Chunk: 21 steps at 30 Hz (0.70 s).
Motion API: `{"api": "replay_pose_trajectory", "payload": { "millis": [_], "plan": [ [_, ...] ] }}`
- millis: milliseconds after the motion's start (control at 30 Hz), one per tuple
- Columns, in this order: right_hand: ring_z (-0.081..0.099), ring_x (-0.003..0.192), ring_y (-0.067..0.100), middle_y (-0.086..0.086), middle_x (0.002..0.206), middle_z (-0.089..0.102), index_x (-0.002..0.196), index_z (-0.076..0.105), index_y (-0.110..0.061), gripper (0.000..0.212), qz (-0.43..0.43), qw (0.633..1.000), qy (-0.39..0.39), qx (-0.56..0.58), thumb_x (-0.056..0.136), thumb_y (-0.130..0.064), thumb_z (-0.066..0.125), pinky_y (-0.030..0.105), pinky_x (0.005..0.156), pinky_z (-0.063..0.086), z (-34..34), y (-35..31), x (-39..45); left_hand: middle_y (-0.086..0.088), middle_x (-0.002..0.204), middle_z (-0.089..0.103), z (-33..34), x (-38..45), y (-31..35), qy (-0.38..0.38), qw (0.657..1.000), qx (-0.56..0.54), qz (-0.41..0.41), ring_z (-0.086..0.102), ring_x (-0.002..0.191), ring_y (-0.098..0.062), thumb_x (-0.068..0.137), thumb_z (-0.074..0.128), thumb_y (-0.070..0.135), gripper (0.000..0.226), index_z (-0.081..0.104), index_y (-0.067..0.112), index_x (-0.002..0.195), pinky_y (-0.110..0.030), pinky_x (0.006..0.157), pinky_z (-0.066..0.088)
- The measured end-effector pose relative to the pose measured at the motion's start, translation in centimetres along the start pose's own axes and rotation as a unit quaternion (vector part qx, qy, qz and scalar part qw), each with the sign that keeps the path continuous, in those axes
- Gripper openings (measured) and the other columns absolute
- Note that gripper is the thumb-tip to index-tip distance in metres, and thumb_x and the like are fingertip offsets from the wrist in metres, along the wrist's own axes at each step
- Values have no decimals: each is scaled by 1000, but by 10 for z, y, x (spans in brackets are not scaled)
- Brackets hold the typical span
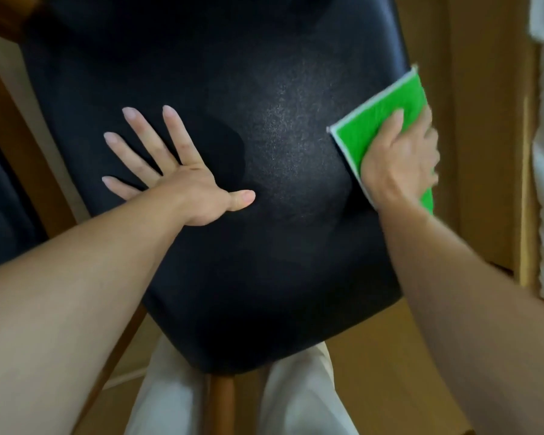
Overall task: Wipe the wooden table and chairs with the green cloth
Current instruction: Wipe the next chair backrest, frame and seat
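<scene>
— Cloth count?
— One green cloth (378, 120), pressed flat under my right hand (401, 166) at the black chair seat's (233, 73) right edge.
— Your left hand (173, 171)?
— Fingers spread wide, palm on the seat.

A: What is holding everything up?
B: A black padded chair seat (233, 262) on wooden legs.
A: And on it?
B: The left hand (173, 171) lies flat with fingers spread, and the right hand (399, 158) presses a green cloth (377, 120) at the right edge.

the left hand (182, 171) lies flat, fingers spread, on the black chair seat (220, 89); the right hand (401, 164) presses the green cloth (377, 117) at the seat's right edge.
</scene>
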State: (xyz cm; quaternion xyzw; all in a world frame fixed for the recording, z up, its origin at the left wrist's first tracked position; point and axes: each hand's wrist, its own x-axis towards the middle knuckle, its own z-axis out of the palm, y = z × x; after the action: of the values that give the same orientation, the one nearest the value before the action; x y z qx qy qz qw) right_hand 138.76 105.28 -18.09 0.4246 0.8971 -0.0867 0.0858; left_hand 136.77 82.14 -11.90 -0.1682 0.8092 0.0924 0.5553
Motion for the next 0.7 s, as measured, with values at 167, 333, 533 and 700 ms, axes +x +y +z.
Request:
{"api": "replay_pose_trajectory", "payload": {
  "millis": [167, 333, 533, 700],
  "plan": [
    [36, 132, 34, 11, 151, 32, 152, 19, -18, 65, -100, 995, 3, -3, 96, -52, 19, 55, 101, 28, 1, -75, 33, -7, 95, -74, -2, -1, 1, -9, 1000, 5, -10, -52, 121, -41, 62, 64, 79, 141, -64, 27, 89, -68, 103, -14],
    [18, 141, 46, 19, 158, 16, 154, 13, -15, 70, -147, 988, -1, -46, 95, -53, 18, 68, 106, 14, 5, -135, 39, -6, 88, -76, 1, 4, 2, -18, 999, 17, -36, -56, 115, -40, 59, 66, 80, 145, -68, 28, 79, -68, 103, -15],
    [-11, 141, 52, 18, 161, -3, 154, 4, -18, 70, -387, 919, -47, -55, 97, -54, 20, 72, 104, -10, 25, -163, -50, -8, 97, -75, 3, 10, 7, -16, 996, 41, -74, -59, 106, -37, 59, 65, 80, 145, -68, 25, 80, -67, 104, -13],
    [-1, 147, 35, 2, 163, 6, 153, 14, -33, 61, -541, 836, -84, -37, 97, -53, 27, 61, 112, -4, 25, -136, -70, -8, 104, -74, 5, 13, 7, -12, 997, 38, -68, -61, 107, -38, 57, 62, 84, 143, -60, 32, 111, -66, 105, -14]
  ]
}}
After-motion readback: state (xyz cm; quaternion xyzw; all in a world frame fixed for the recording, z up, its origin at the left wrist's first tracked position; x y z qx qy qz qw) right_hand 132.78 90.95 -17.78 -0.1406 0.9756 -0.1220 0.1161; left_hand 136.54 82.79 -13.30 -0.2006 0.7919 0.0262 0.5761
